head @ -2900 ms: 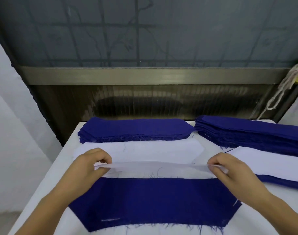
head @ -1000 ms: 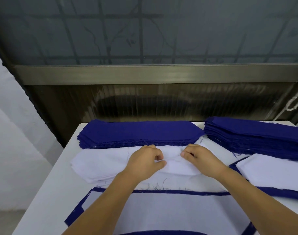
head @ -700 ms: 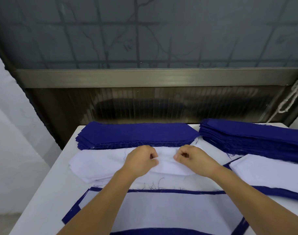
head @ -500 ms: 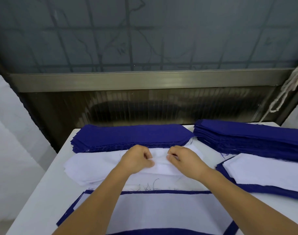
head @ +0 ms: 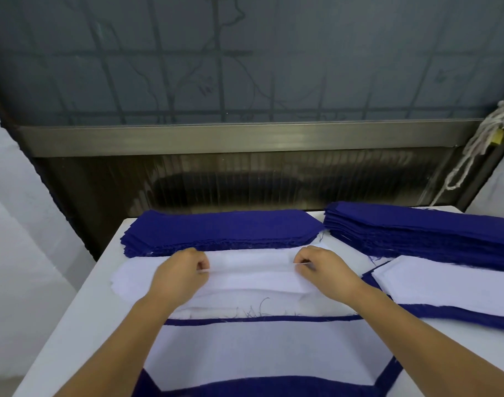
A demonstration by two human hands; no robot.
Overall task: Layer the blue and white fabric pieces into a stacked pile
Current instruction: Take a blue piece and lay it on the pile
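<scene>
A pile of white fabric pieces [head: 130, 279] lies across the middle of the table, in front of a stack of blue pieces [head: 222, 229]. My left hand [head: 182, 272] and my right hand [head: 321, 267] each pinch the top white piece [head: 252, 263], holding its edge taut between them just above the pile. Nearest me lies the layered pile [head: 259, 351]: a white piece on top of a blue one, whose blue border shows around it.
A second, thicker stack of blue pieces [head: 422, 230] sits at the back right. A white piece on blue [head: 451, 285] lies at the right edge. The white table [head: 81, 325] ends at a dark wall behind; a rope [head: 471, 150] hangs at the right.
My hands, which were close together at the middle of the white pile, have spread apart along the top white piece. The piece's edge is now stretched between them.
</scene>
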